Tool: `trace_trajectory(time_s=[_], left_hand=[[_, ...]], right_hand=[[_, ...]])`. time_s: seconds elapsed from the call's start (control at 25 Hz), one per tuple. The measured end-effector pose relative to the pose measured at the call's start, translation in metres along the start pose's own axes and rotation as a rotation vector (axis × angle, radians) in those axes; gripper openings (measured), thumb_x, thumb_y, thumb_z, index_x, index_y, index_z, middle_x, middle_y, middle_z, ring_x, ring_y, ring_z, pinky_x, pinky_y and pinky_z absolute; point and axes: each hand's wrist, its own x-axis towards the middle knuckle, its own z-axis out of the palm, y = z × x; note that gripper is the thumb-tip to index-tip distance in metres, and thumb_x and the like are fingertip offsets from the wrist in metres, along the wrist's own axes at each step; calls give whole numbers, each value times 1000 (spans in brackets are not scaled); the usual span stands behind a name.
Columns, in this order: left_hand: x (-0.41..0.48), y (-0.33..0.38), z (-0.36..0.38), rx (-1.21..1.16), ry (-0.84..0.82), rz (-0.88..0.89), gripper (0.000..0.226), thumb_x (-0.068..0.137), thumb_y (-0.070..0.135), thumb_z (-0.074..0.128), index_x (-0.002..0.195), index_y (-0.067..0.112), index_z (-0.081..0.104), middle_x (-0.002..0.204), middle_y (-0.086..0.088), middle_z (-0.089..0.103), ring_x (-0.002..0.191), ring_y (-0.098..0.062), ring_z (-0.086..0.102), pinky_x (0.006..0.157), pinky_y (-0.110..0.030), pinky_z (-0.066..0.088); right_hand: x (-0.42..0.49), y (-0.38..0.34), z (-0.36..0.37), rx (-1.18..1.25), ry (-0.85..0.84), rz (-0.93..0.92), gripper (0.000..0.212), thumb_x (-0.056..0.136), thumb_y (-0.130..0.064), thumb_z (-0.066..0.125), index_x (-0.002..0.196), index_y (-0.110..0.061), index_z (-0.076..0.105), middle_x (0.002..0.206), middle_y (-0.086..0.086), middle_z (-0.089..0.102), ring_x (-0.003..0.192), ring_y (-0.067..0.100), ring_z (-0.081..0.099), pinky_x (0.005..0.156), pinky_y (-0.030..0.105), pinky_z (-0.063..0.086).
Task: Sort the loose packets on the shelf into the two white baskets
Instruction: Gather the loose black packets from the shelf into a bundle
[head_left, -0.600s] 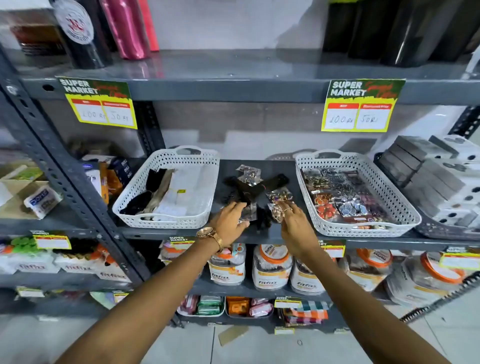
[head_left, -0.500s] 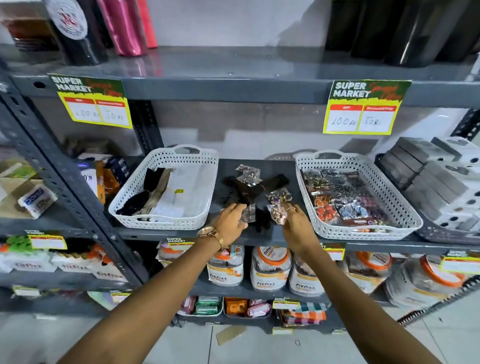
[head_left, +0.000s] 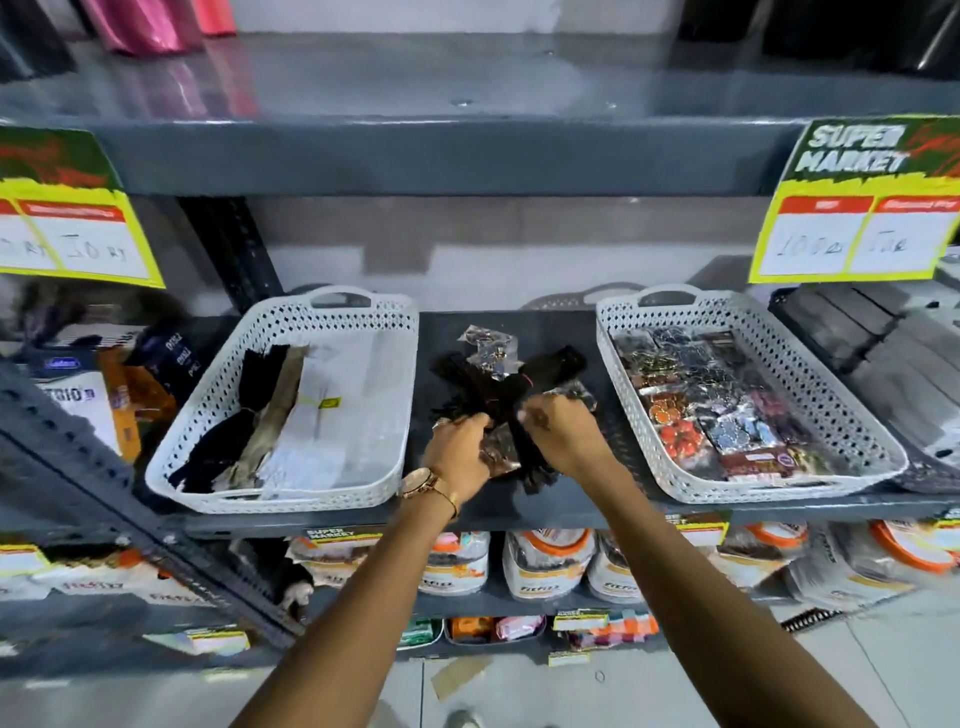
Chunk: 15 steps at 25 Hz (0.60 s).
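So we're looking at a messy pile (head_left: 498, 389) of loose packets sitting on the grey shelf (head_left: 519, 512), right between the two white baskets. It's mostly long black packets fanning out in every direction, plus a couple of clear crinkly ones with small shiny bits inside, one of them lying at the back of the heap (head_left: 488, 349). The left basket (head_left: 291, 499) is holding a few long packets laid lengthwise, black ones on its left side and pale, whitish ones beside them, with a little yellow tag showing. The right basket (head_left: 779, 491) is looking way fuller, crammed with small clear packets of silver, orange and red trinkets.

Both our arms are reaching forward and up from the bottom of the view, converging on the front of the pile. Our left hand (head_left: 460, 457), with a gold watch (head_left: 422, 483) on the wrist, is curling knuckles-up over the near edge of the heap, fingers closing around a clear brownish packet (head_left: 501, 452). Our right hand (head_left: 563, 431) is balled up just beside it, clenching on the black packets (head_left: 530, 457) that are hanging down below the fist. The two hands are nearly touching. It's all a bit motion-blurred, so finer finger detail is hard to make out.
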Motion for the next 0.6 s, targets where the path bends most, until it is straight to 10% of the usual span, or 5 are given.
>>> trace_trajectory(time_s=[0.2, 0.6], left_hand=[[0, 0, -1, 145, -15, -19, 43, 80, 19, 70, 120, 13, 55, 119, -9, 63, 115, -33, 50, 93, -41, 49], [0, 4, 6, 312, 54, 27, 31, 88, 23, 60, 118, 15, 61, 130, -6, 55, 125, -30, 42, 98, -41, 46]], right_hand=[[37, -33, 14, -137, -103, 146, 51, 83, -54, 58, 106, -9, 61, 111, 15, 66, 107, 33, 61, 87, 40, 53], [61, -20, -29, 130, 11, 155, 30, 88, -38, 58, 104, -14, 66, 92, 8, 69, 87, 30, 69, 78, 40, 57]])
